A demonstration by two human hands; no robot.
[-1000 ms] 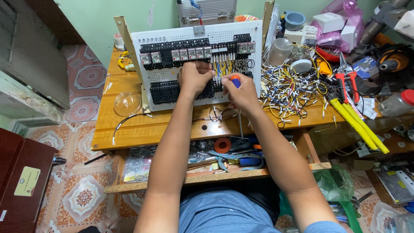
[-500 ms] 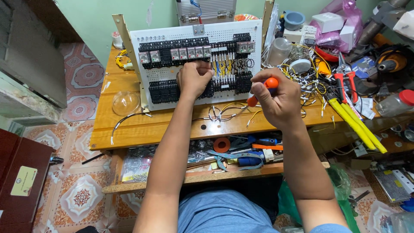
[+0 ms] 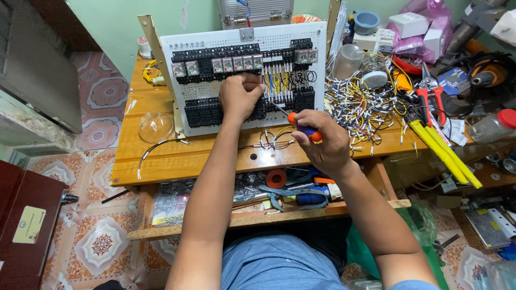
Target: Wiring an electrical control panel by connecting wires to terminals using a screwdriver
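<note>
A white perforated panel (image 3: 215, 45) with rows of black relays and terminal blocks stands tilted on the wooden bench (image 3: 161, 156). My left hand (image 3: 240, 96) rests closed against the panel's middle, over the lower terminal row with its short coloured wires. My right hand (image 3: 320, 140) grips an orange and blue screwdriver (image 3: 301, 126), its thin shaft pointing up-left toward the panel just right of my left hand. Loose wire loops (image 3: 274, 139) lie on the bench below the panel.
A heap of cut wires (image 3: 360, 104) lies right of the panel, beside red-handled pliers (image 3: 430, 99) and yellow-handled cutters (image 3: 443, 153). A clear dome (image 3: 156, 126) sits at the left. A lower shelf (image 3: 279, 193) holds tape and tools. Boxes and a drill crowd the far right.
My right hand drew back from the panel with the screwdriver, dropped toward the bench front, and now points the tip back at the panel. My left hand stayed on the panel.
</note>
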